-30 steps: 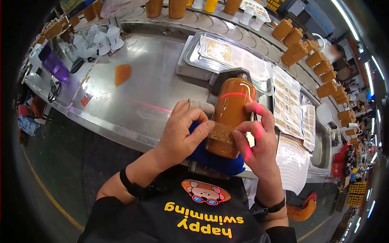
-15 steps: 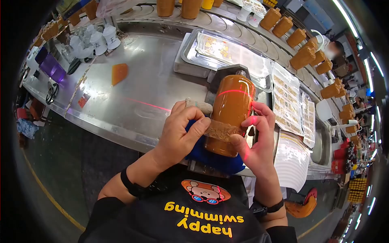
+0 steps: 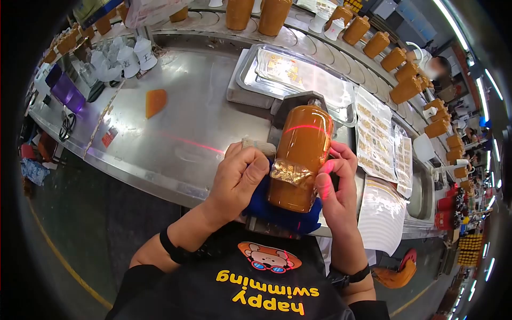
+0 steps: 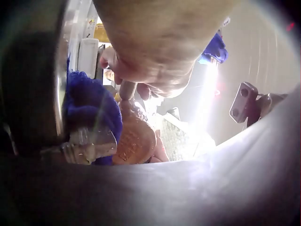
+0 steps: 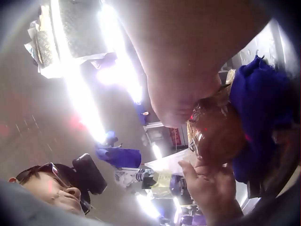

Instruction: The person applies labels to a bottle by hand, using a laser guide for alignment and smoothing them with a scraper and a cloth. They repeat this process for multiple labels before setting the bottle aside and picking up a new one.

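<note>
A glossy orange-brown bottle [image 3: 305,136] lies tilted on a blue cloth [image 3: 256,202], its neck toward a dark angular rest. Across its lower body lies a clear film with a gold pattern [image 3: 290,173]. My left hand [image 3: 237,178] is at the bottle's left side, thumb folded against the curled index finger; a beige-covered finger [image 3: 260,147] points at the bottle. The film's left end shows apart from that thumb. My right hand [image 3: 341,184] pinches the film's right end at the bottle's side. In the left wrist view the bottle's base [image 4: 136,143] faces the camera.
Behind the bottle stands a metal tray [image 3: 250,80] with printed sheets. More patterned sheets [image 3: 373,133] lie at right, beside a sink [image 3: 424,192]. An orange scraper-like piece [image 3: 155,102] and a purple bottle [image 3: 66,90] are at left. Brown bottles line the conveyor [image 3: 314,50].
My left thumb and fingers have drawn back left from the film's end. The film has turned from dull to shiny gold against the bottle. My right hand has shifted slightly. Bottles on the conveyor have moved right.
</note>
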The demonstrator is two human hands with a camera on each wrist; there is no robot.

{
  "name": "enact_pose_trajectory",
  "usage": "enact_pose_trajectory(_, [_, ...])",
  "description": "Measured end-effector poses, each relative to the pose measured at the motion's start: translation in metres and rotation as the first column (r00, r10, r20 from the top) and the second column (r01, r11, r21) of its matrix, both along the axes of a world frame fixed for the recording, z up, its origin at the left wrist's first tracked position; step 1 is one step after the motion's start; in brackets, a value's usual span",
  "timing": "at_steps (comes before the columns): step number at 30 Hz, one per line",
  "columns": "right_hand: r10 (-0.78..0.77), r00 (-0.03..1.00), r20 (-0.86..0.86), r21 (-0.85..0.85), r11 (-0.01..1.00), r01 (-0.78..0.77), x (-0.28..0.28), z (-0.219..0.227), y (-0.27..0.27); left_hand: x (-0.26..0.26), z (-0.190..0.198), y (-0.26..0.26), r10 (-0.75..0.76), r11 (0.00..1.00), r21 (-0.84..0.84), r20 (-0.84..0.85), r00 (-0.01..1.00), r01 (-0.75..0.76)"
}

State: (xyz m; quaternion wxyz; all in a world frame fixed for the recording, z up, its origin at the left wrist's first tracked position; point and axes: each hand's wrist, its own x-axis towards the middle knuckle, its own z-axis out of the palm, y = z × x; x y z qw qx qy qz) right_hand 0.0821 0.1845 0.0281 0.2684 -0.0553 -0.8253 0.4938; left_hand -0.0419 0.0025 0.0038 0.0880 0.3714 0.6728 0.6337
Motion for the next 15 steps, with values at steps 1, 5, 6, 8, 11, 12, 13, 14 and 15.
enact_pose_trajectory(1, [0.000, 1.000, -0.005, -0.043, 0.999, 0.000, 0.000, -0.004, 0.002, 0.000, 0.003, 0.000, -0.004, 1.000, -0.008, 0.015, 1.000, 0.004])
enact_pose_trajectory(5, [0.007, 1.000, -0.004, -0.039, 0.999, -0.007, 0.001, -0.004, 0.004, 0.006, 0.000, 0.011, 0.023, 0.995, -0.092, -0.073, 0.997, -0.030])
enact_pose_trajectory(6, [0.011, 1.000, -0.003, -0.036, 0.999, -0.011, 0.002, -0.004, 0.004, 0.006, -0.001, 0.011, 0.020, 0.997, -0.071, -0.045, 0.999, -0.023])
enact_pose_trajectory(8, [0.015, 1.000, -0.004, -0.030, 0.999, -0.016, 0.003, -0.002, 0.004, 0.007, -0.003, 0.012, 0.010, 1.000, -0.029, 0.010, 1.000, -0.010])
enact_pose_trajectory(11, [0.029, 1.000, 0.004, -0.023, 0.999, -0.028, 0.006, 0.000, 0.004, 0.008, 0.004, 0.003, -0.021, 0.999, -0.043, 0.108, 0.994, 0.025])
enact_pose_trajectory(12, [0.030, 1.000, 0.005, -0.016, 0.999, -0.030, 0.006, 0.000, 0.004, 0.007, 0.006, 0.000, -0.036, 0.998, -0.053, 0.111, 0.993, 0.042])
enact_pose_trajectory(13, [0.031, 0.999, 0.007, -0.010, 0.999, -0.031, 0.006, 0.000, 0.004, 0.007, 0.007, -0.003, -0.051, 0.996, -0.064, 0.114, 0.992, 0.059])
enact_pose_trajectory(14, [0.034, 0.999, 0.010, -0.004, 0.999, -0.034, 0.006, 0.000, 0.004, 0.007, 0.008, -0.005, -0.065, 0.994, -0.075, 0.118, 0.991, 0.074])
enact_pose_trajectory(15, [0.024, 1.000, 0.013, -0.008, 1.000, -0.024, 0.006, -0.001, 0.003, 0.006, 0.008, -0.005, -0.058, 0.993, -0.095, 0.101, 0.993, 0.067])
